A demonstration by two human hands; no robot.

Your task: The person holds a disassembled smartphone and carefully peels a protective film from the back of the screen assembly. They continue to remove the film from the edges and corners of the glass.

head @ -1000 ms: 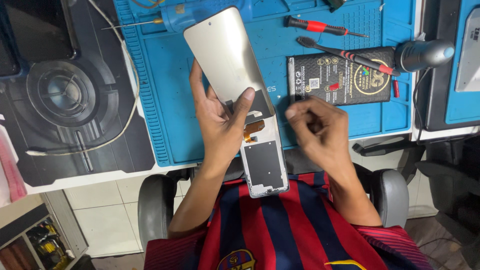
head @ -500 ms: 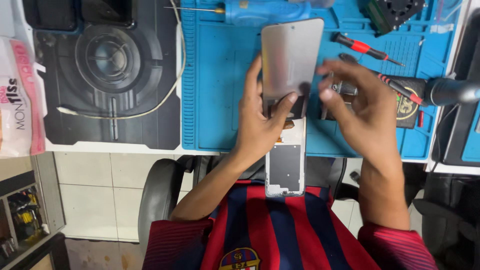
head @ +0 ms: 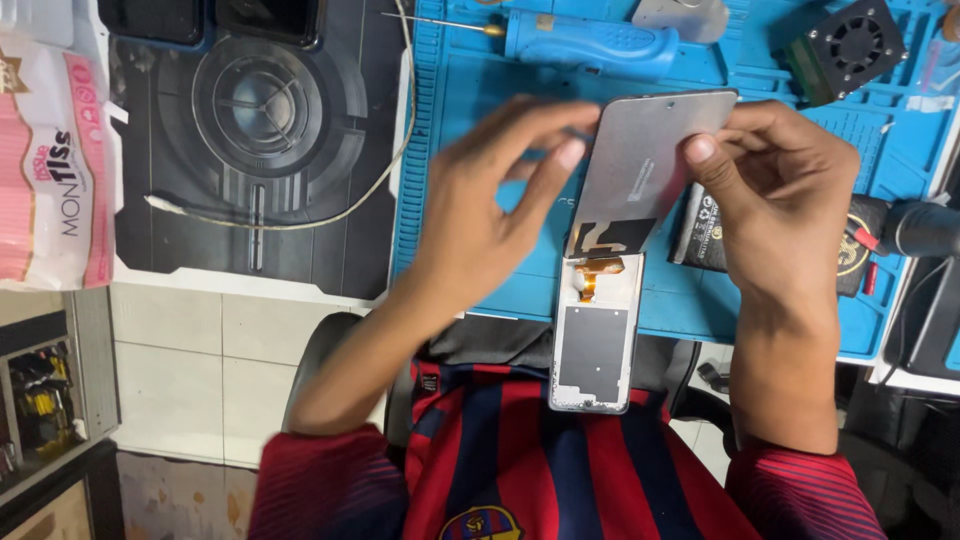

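Note:
My right hand pinches the upper right edge of a grey phone display panel, holding it tilted above the blue work mat. The panel is folded up from the phone frame, which hangs below it over my lap. A short orange flex cable joins the two. My left hand is blurred, fingers spread, with its fingertips beside the panel's left edge and nothing in its grasp.
A black battery lies on the mat under my right hand. A blue-handled tool and a small black fan sit at the back. Left are a black pad, a white cable and a tissue pack.
My left hand has let go of the panel's lower part and spread its fingers. My right hand has taken hold of the panel's upper right edge. The view has shifted.

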